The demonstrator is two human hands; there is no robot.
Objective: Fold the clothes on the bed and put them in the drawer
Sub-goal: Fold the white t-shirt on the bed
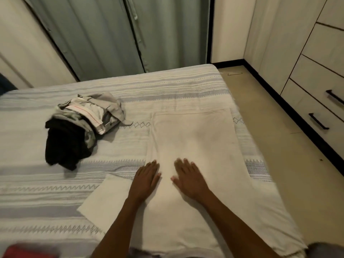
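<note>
Striped grey-and-white bedding covers the bed [55,198], which fills most of the view and serves as the reference for everything else. Beyond its far edge hang grey-green curtains [104,34]. Off its right side, across a strip of beige floor [279,136], stands a pale wardrobe with drawers [316,101] fitted with black bar handles. On the bed's left half lies a heap of unfolded clothes [81,125]: a black garment at the near end, grey and patterned pieces bunched behind it. At the bed's near left corner a red item [24,251] shows, blurred.

On the bed's right half lies a cream garment [197,138], spread flat and smooth, long in shape, reaching from the near edge toward the far side; one flap sticks out to the left near the arm. The left hand [146,178] and right hand [189,178] both rest palm-down on it, fingers straight and slightly spread, gripping nothing, the two hands just beside each other.
</note>
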